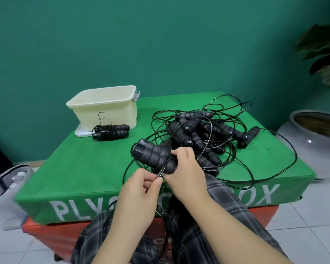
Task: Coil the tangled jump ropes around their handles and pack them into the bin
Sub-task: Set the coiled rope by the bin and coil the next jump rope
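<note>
So the right hand (185,168) has its fingers wrapped around a pair of black ribbed handles (152,156), held together just above the near edge of the green table (80,168), butt ends pointing up and to the left. The left hand (141,189) sits right beside it, pinching the thin black cord (160,173) between thumb and fingertips where it crosses the handles. More of that cord loops down in front, over the person's plaid-trousered legs (208,216). Behind the hands, on the right half of the table, there's a messy pile of tangled jump ropes (202,130), handles heaped in the middle and cord looping out all round. Back left stands the cream bin (103,109) with a "B" on its side, resting on its lid (80,132). One finished coiled rope (111,131) lies on the table just in front of the bin, touching or nearly touching it. A potted plant (320,73) stands off to the right on the tiled floor.
</note>
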